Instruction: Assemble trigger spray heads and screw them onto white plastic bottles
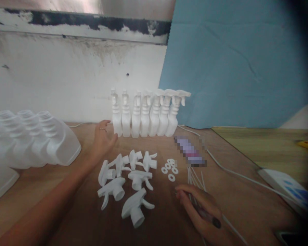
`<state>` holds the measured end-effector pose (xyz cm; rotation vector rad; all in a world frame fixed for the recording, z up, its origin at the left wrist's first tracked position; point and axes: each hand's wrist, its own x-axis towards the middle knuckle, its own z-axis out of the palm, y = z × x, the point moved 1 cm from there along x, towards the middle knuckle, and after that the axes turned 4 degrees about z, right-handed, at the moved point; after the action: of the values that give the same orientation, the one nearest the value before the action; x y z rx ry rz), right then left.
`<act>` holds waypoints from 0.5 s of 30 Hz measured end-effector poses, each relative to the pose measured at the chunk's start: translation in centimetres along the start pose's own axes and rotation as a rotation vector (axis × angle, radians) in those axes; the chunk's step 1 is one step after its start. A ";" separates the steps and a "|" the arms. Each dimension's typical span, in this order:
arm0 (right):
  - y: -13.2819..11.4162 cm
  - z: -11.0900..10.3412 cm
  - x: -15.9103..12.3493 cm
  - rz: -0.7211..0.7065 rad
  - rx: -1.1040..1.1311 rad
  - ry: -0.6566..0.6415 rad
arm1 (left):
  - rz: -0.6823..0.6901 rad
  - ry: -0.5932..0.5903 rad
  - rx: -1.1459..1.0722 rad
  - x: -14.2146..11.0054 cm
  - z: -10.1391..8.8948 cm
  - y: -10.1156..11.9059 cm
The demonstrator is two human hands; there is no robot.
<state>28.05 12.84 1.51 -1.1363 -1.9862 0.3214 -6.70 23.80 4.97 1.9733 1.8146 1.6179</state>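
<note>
My left hand [104,139] reaches to the left end of a row of white spray bottles, thumb and fingers apart beside the lower part of the leftmost bottle [117,119]. Whether it touches that bottle I cannot tell. In my right hand [199,208] is a dark, pen-like tool [204,214], held like a pen with its tip pointing left. Several loose white trigger sprayer heads [136,206] lie on the table between my hands. Close to the right hand's fingertips sit several small white ring washers [171,177] and thin white tubes [195,179].
Several large white bottles without heads [63,143] stand at the left of the brown table [156,145]. A blurred phone-like object [190,150] lies right of the row, near a white cable [226,169]. A blue cloth [228,68] hangs behind; a white-and-blue box [282,186] is at right.
</note>
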 end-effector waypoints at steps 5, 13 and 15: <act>0.0 -0.3 0.0 -0.056 -0.041 -0.017 | -0.227 0.009 -0.113 4.0 4.2 -4.7; -0.1 -0.6 0.1 0.004 -0.001 0.027 | -0.222 0.049 -0.199 2.3 2.1 -3.8; -0.2 -0.6 0.3 0.101 0.066 0.048 | -0.227 0.108 -0.165 1.2 -0.3 -2.8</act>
<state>28.26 12.82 2.14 -1.1940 -1.8662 0.4054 -9.17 25.47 4.20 1.5787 1.7961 1.7660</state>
